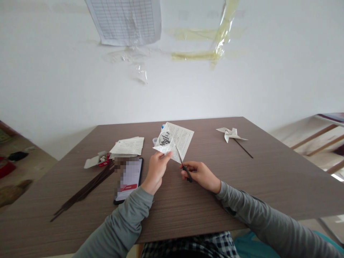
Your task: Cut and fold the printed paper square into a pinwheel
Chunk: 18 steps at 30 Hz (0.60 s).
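Observation:
My left hand (157,170) pinches the near left edge of a square printed paper sheet (184,138), which is raised above the table. A round dark picture is printed on its left part. My right hand (200,173) has its fingers in the handles of a pair of black-handled scissors (186,172). The scissors' blades lie at the sheet's near corner and point inward toward its middle. Whether the blades are apart is too small to tell. Behind the sheet, a small clear container with a blue part (154,141) is partly hidden.
On the brown table (215,200), a paper pinwheel (231,134) on a dark stick lies right. At left are a stack of paper squares (127,147), an open red box (103,158) with small white pieces, several dark sticks (86,186) and a phone (130,181). A wall stands behind.

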{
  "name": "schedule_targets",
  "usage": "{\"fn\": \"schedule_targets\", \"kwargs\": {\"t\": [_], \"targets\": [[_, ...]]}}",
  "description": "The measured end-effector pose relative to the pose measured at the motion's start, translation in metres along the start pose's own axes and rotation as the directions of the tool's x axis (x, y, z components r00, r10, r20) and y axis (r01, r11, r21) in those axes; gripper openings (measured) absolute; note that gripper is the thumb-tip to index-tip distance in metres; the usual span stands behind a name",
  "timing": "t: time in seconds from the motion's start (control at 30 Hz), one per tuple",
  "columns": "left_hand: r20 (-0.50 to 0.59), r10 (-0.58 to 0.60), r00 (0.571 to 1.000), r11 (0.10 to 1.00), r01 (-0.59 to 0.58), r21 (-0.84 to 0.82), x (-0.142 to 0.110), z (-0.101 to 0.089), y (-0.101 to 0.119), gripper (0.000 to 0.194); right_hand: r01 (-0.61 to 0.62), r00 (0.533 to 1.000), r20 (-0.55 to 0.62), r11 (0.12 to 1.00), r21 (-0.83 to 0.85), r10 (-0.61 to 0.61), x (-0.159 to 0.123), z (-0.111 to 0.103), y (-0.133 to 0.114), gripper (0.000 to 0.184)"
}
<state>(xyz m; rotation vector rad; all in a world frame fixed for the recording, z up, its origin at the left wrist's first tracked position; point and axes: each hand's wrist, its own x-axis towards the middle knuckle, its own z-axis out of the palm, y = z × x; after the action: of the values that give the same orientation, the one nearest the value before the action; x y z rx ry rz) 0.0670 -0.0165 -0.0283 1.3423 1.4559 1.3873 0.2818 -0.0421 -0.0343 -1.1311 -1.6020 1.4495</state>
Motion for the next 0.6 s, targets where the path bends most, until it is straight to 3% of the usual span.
{"fn": "schedule_targets", "kwargs": {"t": [0.23, 0.6], "targets": [[0.006, -0.032, 0.999, 0.999, 0.032, -0.032, 0.0002, 0.0009, 0.0027, 0.031, 0.008, 1.000, 0.018, 1.000, 0.024, -0.008, 0.0040, 0.0002, 0.0079, 0.073], [0.018, -0.032, 0.999, 0.996, 0.033, -0.079, -0.0013, 0.0016, 0.0038, 0.030, -0.008, 1.000, 0.022, 0.999, 0.037, 0.007, 0.0015, 0.0005, 0.0011, 0.064]]}}
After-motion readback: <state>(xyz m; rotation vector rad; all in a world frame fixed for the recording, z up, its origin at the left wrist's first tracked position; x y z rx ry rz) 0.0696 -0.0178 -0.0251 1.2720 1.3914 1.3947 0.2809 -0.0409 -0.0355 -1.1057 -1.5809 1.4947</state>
